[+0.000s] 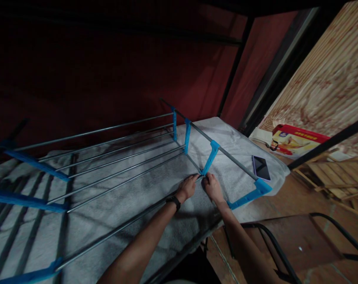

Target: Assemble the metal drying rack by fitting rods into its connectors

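Note:
A metal rack (120, 157) of grey rods and blue plastic connectors lies on a pale blanket (155, 205). My left hand (187, 187), with a black watch on the wrist, is closed round the end of a long grey rod (114, 230). My right hand (213, 187) is closed at the foot of a blue connector (210, 157), right beside the left hand. Both hands meet at that joint.
A dark phone (261, 167) lies on the blanket by the rack's right end. A red box (297, 140) sits on wooden boards beyond. A wooden chair with a black metal frame (288, 240) stands at lower right. A dark red wall is behind.

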`<state>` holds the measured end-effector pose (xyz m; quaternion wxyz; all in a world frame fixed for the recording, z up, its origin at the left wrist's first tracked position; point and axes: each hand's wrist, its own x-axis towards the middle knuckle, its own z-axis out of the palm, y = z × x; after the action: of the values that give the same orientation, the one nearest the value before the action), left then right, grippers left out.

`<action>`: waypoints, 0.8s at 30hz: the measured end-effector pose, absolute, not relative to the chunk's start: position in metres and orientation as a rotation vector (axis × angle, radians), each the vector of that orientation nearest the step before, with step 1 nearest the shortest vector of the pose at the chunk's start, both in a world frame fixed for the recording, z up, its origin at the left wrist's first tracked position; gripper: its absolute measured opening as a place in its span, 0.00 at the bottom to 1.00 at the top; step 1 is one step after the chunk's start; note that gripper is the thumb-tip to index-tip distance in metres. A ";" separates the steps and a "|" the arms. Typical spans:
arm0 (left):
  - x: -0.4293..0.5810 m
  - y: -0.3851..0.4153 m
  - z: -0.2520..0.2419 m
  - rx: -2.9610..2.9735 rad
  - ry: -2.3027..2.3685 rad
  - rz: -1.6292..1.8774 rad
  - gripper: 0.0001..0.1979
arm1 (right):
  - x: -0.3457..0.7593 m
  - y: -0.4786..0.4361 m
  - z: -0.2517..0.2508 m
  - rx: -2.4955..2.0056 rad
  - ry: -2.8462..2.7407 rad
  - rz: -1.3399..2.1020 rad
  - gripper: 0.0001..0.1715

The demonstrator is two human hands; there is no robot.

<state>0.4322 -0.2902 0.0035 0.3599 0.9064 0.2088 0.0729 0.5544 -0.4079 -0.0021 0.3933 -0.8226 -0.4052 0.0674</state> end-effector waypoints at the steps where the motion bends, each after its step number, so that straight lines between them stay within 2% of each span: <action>1: 0.432 -0.290 0.002 2.327 0.533 0.202 0.30 | 0.556 -0.407 -0.005 -2.084 -1.037 0.177 0.24; 15: 0.429 -0.283 0.011 2.275 0.545 0.199 0.29 | 0.557 -0.407 -0.012 -2.018 -1.072 0.160 0.21; 24: 0.422 -0.285 -0.004 2.288 0.499 0.204 0.29 | 0.550 -0.405 -0.011 -2.048 -1.045 0.138 0.19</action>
<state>0.4224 -0.2846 -0.0040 0.3851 0.8982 0.1960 0.0802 0.5499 -0.4049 -0.0112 0.4070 -0.8120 -0.4146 0.0548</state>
